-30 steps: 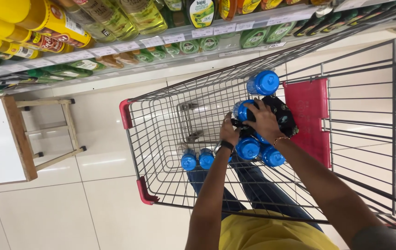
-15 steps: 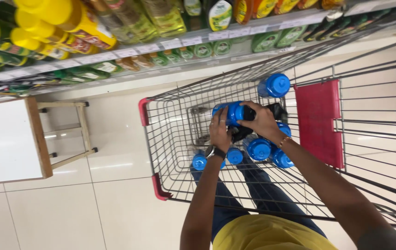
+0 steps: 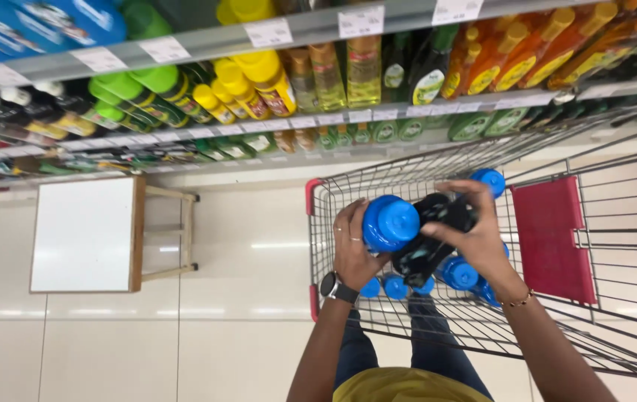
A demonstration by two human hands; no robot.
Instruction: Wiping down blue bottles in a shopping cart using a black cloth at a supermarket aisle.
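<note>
L hand: gripping blue-capped dark bottle from left, over cart
R hand: clasping same bottle from right
Cart: holding more blue-capped bottles
Shelf: carrying oil bottles

Your left hand and right hand each close on the dark blue-capped bottle above the wire cart. More blue-capped bottles stand below in the cart. White price tags line the shelf edges. Yellow-capped bottles, green-capped bottles, amber oil bottles and orange bottles fill your shelves.
</note>
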